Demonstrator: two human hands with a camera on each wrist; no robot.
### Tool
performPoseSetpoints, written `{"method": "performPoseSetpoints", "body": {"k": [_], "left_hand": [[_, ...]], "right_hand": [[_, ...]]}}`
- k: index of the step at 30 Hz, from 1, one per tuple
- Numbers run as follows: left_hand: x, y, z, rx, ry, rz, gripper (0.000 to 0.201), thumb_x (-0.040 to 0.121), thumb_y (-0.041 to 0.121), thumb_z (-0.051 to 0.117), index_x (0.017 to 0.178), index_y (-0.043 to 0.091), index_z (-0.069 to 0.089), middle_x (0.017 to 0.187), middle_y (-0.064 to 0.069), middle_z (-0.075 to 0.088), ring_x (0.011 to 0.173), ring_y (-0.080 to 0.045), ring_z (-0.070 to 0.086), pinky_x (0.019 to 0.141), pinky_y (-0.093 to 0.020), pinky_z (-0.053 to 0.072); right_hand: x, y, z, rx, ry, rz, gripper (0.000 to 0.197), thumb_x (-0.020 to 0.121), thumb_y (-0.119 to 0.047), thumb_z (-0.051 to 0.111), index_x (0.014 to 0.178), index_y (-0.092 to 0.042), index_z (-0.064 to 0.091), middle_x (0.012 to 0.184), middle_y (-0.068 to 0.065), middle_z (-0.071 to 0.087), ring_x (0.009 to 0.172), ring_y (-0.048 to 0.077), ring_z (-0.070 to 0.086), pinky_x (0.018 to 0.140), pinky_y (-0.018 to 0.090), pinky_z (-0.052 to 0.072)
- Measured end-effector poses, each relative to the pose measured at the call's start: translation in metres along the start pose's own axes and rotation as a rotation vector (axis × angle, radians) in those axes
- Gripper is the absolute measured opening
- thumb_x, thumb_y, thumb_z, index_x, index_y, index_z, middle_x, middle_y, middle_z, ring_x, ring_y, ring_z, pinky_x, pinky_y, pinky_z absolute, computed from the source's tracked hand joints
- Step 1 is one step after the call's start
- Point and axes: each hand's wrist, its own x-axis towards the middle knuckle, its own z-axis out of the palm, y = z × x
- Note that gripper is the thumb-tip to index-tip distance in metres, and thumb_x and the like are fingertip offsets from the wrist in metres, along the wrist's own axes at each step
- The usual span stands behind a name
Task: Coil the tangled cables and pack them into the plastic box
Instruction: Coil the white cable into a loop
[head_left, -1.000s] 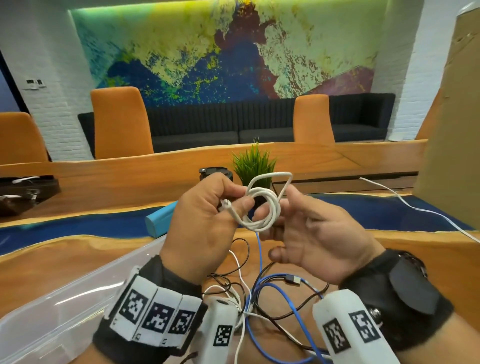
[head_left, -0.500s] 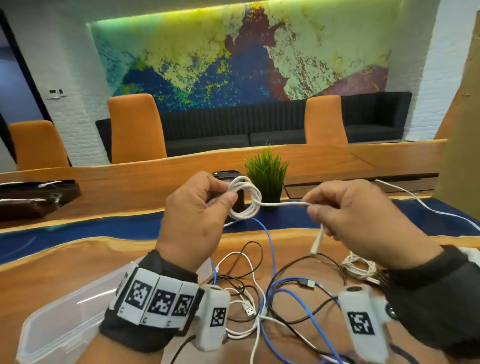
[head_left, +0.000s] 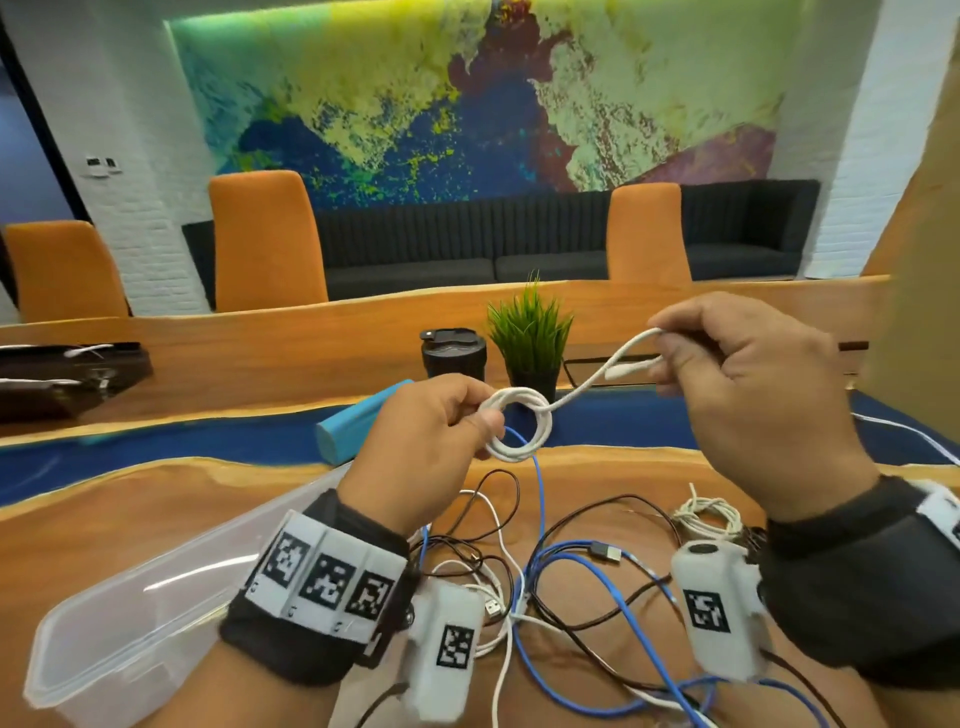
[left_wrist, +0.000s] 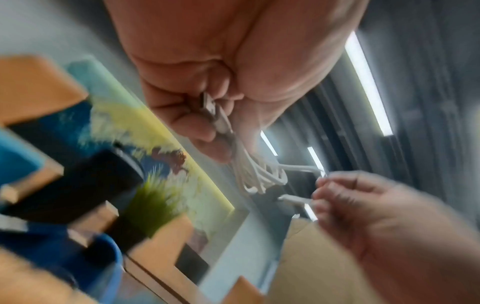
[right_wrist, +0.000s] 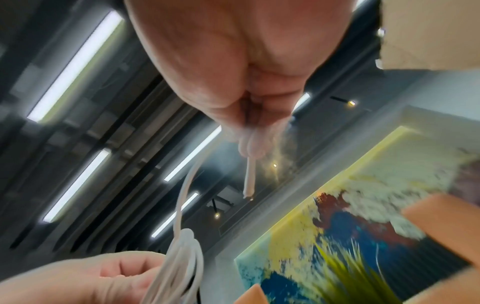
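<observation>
Head view: table (head_left: 156, 499) bears the box (head_left: 135, 618), left of the tangle (head_left: 561, 571). Above the tangle, left hand (head_left: 415, 457) pinches the white coil (head_left: 514, 431); right hand (head_left: 748, 395) pinches its free end (head_left: 623, 370).

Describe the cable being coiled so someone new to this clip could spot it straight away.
Look above the wooden table, between the raised hands. The white cable is a small coil pinched in the left hand, its free end pulled up by the right hand. Unlike the cable tangle on the table, it is held in the air.
</observation>
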Motion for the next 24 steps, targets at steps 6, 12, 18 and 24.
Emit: {"method": "performPoseSetpoints", "body": {"k": [6, 12, 18, 24], "left_hand": [[-0.004, 0.016, 0.005, -0.542, -0.015, -0.123, 0.015, 0.094, 0.007, 0.059, 0.105, 0.008, 0.07, 0.075, -0.003, 0.071, 0.062, -0.007, 0.062, 0.058, -0.019, 0.051], [-0.003, 0.015, 0.006, -0.644, -0.068, -0.113, 0.016, 0.093, 0.008, 0.058, 0.105, 0.006, 0.069, 0.078, -0.006, 0.07, 0.066, -0.011, 0.061, 0.059, -0.02, 0.051], [-0.004, 0.015, 0.011, -0.676, -0.069, -0.1, 0.026, 0.084, 0.017, 0.063, 0.106, 0.005, 0.068, 0.08, -0.008, 0.071, 0.067, -0.012, 0.062, 0.059, -0.022, 0.05], [-0.002, 0.016, 0.016, -0.829, -0.007, -0.059, 0.017, 0.084, 0.013, 0.064, 0.099, 0.008, 0.07, 0.086, -0.014, 0.072, 0.075, -0.021, 0.067, 0.063, -0.026, 0.054]], "right_hand": [[-0.008, -0.005, 0.02, 0.573, -0.094, 0.558, 0.012, 0.092, -0.001, 0.06, 0.095, -0.009, 0.068, 0.086, 0.014, 0.072, 0.077, 0.02, 0.074, 0.062, 0.025, 0.06], [-0.013, -0.015, 0.032, 1.068, -0.124, 0.777, 0.015, 0.092, 0.002, 0.054, 0.103, -0.001, 0.064, 0.088, 0.016, 0.072, 0.072, 0.018, 0.07, 0.063, 0.024, 0.06], [-0.011, -0.011, 0.032, 1.36, -0.142, 0.895, 0.02, 0.084, -0.005, 0.057, 0.102, -0.004, 0.064, 0.084, 0.011, 0.072, 0.062, 0.011, 0.065, 0.054, 0.019, 0.056], [-0.023, -0.017, 0.037, 1.335, -0.521, 0.94, 0.017, 0.083, -0.023, 0.062, 0.096, -0.015, 0.069, 0.085, 0.003, 0.062, 0.066, 0.01, 0.052, 0.051, 0.021, 0.041]]}}
